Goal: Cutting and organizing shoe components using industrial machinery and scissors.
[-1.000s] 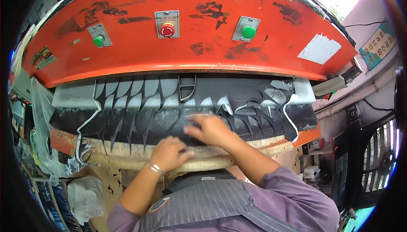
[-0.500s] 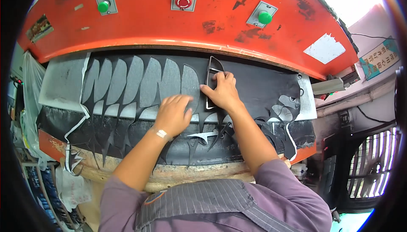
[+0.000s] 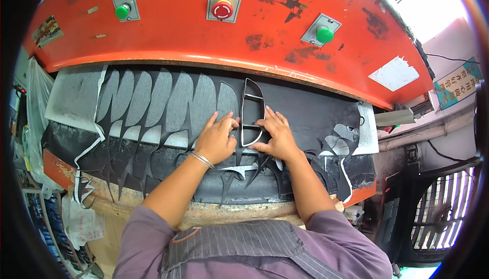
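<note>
A half-moon metal cutting die point(image 3: 253, 97) with crossbars stands on the black sheet point(image 3: 310, 107), just right of a row of curved cut-outs. My right hand point(image 3: 279, 134) grips the die's lower right side, its thumb by the bottom curve and its fingers along the curved edge. Beside the straight left edge rests my left hand point(image 3: 218, 139), fingers apart and slightly bent on the sheet; whether its fingertips touch the die I cannot tell. Grey shows through the leaf-shaped cut-outs point(image 3: 191, 100).
Behind the sheet rises an orange machine front point(image 3: 275, 39) with green buttons point(image 3: 324, 35) and a red button point(image 3: 222, 9). Its lower edge overhangs the far side. Narrow black scraps point(image 3: 226, 182) hang toward me over the near edge. Clear plastic point(image 3: 38, 121) hangs at left.
The die has moved nearer to me and slightly left. My right hand has shifted down its side, and my left hand has come close to its left edge.
</note>
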A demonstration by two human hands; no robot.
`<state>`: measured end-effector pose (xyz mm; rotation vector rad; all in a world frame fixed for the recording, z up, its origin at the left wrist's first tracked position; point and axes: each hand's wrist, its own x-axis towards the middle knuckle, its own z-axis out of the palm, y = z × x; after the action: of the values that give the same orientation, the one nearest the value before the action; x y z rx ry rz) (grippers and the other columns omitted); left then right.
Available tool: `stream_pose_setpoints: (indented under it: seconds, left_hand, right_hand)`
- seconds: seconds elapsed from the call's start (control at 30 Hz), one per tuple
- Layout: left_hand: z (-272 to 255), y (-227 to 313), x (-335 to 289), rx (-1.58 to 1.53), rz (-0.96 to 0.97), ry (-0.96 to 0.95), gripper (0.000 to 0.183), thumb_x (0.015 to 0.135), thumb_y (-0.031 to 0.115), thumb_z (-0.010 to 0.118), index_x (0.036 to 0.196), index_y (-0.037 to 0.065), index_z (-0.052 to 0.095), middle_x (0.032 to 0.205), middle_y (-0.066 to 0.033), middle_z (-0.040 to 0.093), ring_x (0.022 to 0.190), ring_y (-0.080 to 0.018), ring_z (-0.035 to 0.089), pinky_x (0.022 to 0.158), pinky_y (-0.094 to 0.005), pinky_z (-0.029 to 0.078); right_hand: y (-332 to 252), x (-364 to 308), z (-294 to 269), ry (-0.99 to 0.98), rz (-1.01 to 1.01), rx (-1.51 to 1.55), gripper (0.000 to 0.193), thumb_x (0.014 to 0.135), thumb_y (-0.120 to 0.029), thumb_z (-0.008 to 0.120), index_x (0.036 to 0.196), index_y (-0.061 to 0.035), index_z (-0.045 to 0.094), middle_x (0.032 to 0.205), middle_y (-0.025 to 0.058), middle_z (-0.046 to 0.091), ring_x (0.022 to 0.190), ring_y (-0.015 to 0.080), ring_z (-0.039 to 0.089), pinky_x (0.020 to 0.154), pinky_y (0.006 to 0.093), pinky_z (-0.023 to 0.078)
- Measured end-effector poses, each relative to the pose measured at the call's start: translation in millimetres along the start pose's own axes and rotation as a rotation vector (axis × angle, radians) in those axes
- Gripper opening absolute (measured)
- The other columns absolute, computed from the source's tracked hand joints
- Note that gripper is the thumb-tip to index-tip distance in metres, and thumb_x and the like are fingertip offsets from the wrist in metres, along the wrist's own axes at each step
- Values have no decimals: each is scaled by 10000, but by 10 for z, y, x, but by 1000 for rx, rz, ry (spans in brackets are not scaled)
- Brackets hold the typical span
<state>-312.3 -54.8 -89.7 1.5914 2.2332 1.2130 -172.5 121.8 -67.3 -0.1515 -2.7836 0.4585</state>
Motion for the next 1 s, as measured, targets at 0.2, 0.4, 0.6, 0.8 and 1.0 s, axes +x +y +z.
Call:
stream_pose_setpoints:
  seconds: [0.2, 0.4, 0.6, 0.8, 1.0]
  left_hand:
    - [-480, 105, 155, -335, -436, -1, 251, 835, 144, 586, 1067, 51, 554, 1112, -116, 637, 1055, -238, 596, 902, -344, 444]
    - [-1759, -27, 552, 3, -153, 967, 193, 951, 168, 497, 854, 20, 574, 791, -71, 597, 763, -193, 577, 701, -314, 466]
    - [-2556, -62, 741, 550, -170, 678, 204, 930, 174, 461, 797, 32, 524, 744, -127, 519, 751, -310, 498, 689, -398, 387]
    - [-2085, 620, 112, -149, -428, 264, 200, 886, 168, 519, 762, 12, 532, 717, -156, 557, 664, -305, 552, 623, -368, 442]
    - [-1157, 1528, -760, -75, -246, -426, 349, 755, 320, 703, 994, 72, 642, 951, -107, 621, 905, -283, 579, 805, -387, 473]
  right_hand:
    - [-207, 231, -491, 47, 177, 224, 797, 622, -428, 806, 1264, -69, 499, 1338, 239, 451, 1290, 387, 385, 1056, 449, 309]
    - [-203, 762, -1451, 625, 289, 365, 518, 778, -186, 748, 1199, -11, 502, 976, 68, 519, 750, 129, 469, 679, 268, 444]
    - [-179, 1222, -1653, 646, 307, 94, 113, 888, -88, 614, 892, -13, 529, 784, 41, 559, 648, 97, 514, 601, 265, 461]
    - [-590, 426, -1572, 239, 493, 535, 150, 868, -154, 641, 867, -28, 560, 775, 87, 616, 699, 158, 597, 643, 291, 484]
    - [-1519, -520, -1183, -533, 2, 196, 465, 705, -347, 726, 1029, -36, 605, 946, 138, 605, 947, 320, 581, 815, 400, 481]
